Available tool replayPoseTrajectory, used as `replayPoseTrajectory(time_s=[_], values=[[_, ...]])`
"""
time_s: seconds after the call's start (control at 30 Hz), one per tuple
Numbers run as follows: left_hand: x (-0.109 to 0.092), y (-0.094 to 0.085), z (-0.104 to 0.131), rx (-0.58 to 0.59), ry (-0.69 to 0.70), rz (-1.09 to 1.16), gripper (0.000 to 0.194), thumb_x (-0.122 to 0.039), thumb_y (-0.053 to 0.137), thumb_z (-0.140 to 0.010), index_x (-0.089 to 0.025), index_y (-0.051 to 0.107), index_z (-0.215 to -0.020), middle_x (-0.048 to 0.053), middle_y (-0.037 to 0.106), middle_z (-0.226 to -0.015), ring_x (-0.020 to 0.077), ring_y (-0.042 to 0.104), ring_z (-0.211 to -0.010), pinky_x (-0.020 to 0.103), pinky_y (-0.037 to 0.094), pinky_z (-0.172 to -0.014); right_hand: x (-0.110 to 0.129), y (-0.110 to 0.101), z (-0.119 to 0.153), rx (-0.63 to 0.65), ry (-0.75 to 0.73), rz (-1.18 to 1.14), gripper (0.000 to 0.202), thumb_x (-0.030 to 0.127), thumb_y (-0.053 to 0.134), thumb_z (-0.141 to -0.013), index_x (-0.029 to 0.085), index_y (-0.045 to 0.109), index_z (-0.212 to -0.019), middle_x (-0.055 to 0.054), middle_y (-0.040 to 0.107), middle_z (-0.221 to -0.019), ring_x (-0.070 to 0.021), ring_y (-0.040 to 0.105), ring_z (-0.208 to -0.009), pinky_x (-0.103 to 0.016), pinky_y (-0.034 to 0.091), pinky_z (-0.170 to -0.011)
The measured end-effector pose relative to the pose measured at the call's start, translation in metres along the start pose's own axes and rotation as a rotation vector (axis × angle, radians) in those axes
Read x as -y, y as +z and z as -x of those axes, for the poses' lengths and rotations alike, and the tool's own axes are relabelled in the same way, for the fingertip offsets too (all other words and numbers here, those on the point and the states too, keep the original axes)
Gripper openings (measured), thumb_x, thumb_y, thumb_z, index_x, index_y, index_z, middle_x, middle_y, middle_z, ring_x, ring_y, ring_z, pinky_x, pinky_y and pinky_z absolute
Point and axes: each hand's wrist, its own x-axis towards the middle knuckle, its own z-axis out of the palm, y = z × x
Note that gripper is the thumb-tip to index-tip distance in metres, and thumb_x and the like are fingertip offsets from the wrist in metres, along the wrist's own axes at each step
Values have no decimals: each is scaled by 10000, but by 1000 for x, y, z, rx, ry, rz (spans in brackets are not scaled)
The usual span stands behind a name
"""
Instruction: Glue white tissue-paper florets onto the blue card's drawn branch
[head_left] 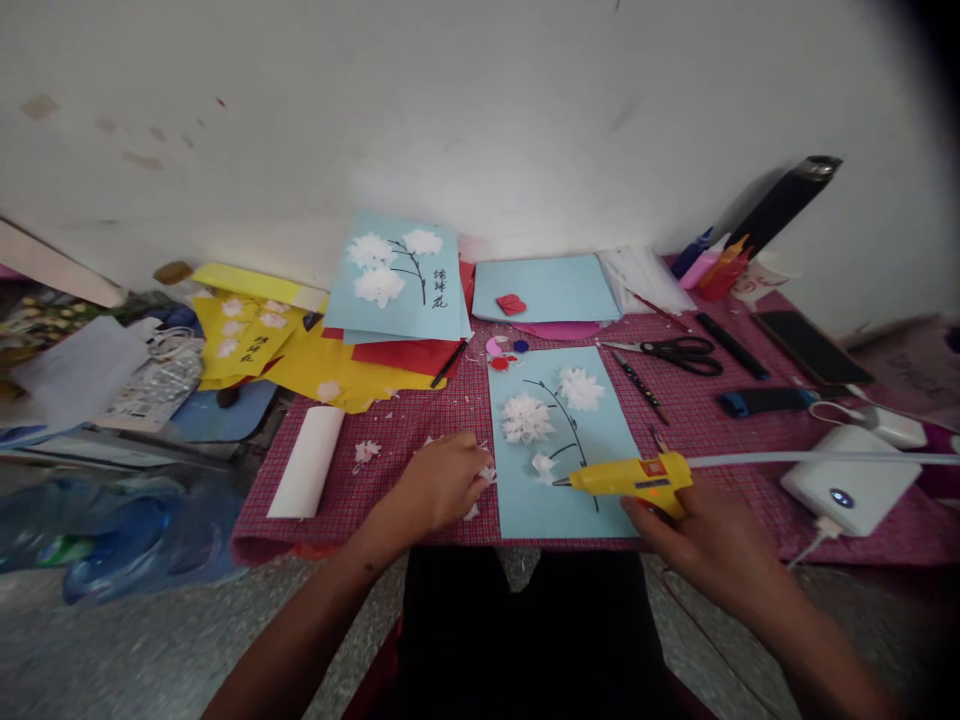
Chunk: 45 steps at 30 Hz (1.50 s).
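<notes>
My right hand [679, 515] is wrapped round a yellow glue gun [626, 477], its nozzle pointing left over a blue card [525, 508]. The card carries a drawn dark stem with two full white paper flowers [527, 418] and a small white petal cluster [544, 465], which the nozzle tip is close to. Left of the card, my left hand [448, 480] rests on the checked cloth among white paper pieces [487, 473], with its fingers bent together; what they hold, if anything, is hidden.
Scissors [679, 352], a dark pencil [640, 387] and a white power bank [851, 480] lie to the right. A finished flower card [405, 275] leans at the back. A white paper roll [307, 462] and yellow sheets [337, 372] are on the left.
</notes>
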Motion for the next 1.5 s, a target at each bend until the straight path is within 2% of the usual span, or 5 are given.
replayPoseTrajectory(time_s=[0.1, 0.33, 0.53, 0.9, 1.5], values=[[-6, 3, -7, 47, -29, -41, 280, -236, 516, -1004, -162, 717, -823, 75, 684, -892, 223, 653, -874, 334, 506, -800, 0, 0, 2, -5, 10, -5, 354, 546, 543, -869, 239, 578, -695, -61, 625, -610, -227, 594, -530, -338, 375, -521], [-6, -1, 0, -173, -97, 348, 187, -246, 577, -978, -186, 731, -893, 28, 735, -864, 176, 664, -825, 283, 483, -770, -5, -2, 4, -1, 47, -13, 367, 560, 558, -866, 239, 585, -691, -41, 588, -547, -215, 558, -483, -334, 347, -507], [-19, 6, -7, -247, -245, 521, 114, -211, 619, -892, -197, 715, -833, -5, 737, -784, 157, 658, -717, 254, 460, -663, -7, -1, 4, 2, 78, -63, 345, 556, 568, -846, 241, 574, -703, -50, 628, -598, -230, 590, -514, -332, 367, -503], [-40, 38, -34, -257, -307, 377, 139, -117, 574, -838, -184, 686, -791, 21, 720, -778, 171, 644, -715, 283, 436, -671, -20, 2, 6, 23, 85, -138, 398, 593, 563, -854, 239, 556, -674, -86, 664, -652, -243, 617, -551, -342, 386, -517], [-50, 41, -46, -229, -348, 373, 127, -150, 581, -834, -200, 688, -788, 20, 734, -757, 174, 642, -680, 292, 438, -652, -18, 0, 5, -10, 92, -136, 351, 565, 568, -840, 249, 569, -687, -75, 663, -617, -251, 638, -544, -339, 392, -498]])
